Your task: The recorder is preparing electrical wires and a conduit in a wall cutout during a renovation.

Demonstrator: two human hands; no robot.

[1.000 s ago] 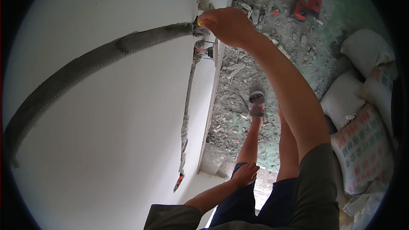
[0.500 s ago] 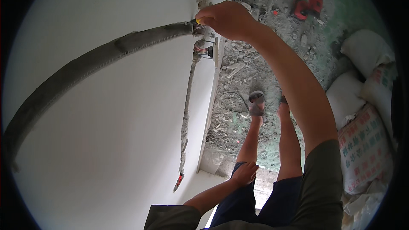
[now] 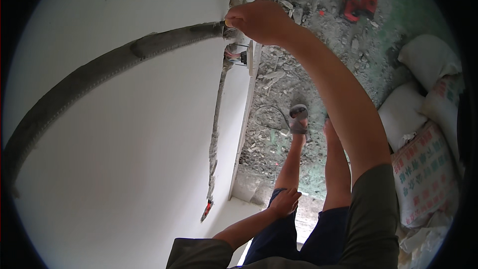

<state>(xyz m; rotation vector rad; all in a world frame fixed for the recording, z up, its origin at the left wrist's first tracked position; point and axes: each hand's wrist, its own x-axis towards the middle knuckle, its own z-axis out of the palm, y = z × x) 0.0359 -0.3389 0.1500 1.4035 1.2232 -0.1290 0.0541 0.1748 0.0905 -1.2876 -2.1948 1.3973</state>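
Note:
My right hand reaches up to the white wall, its fingers closed on a small tool with a yellow handle; most of the tool is hidden in the grip. Its tip meets the right end of a long grey channel in the wall. Just below hangs a switch or socket unit, pulled out from the wall on coloured wires. My left hand rests on my left knee, holding nothing, its fingers laid over the dark shorts.
A narrow chipped groove runs down the wall to a red-and-black item. Broken plaster litters the floor, with a cable loop by my sandalled foot. Farther off lies a red cordless drill; filled sacks are piled at right.
My right hand has shifted slightly left and up with the yellow-handled tool, while the whole view has moved a little. My left hand stays on the knee.

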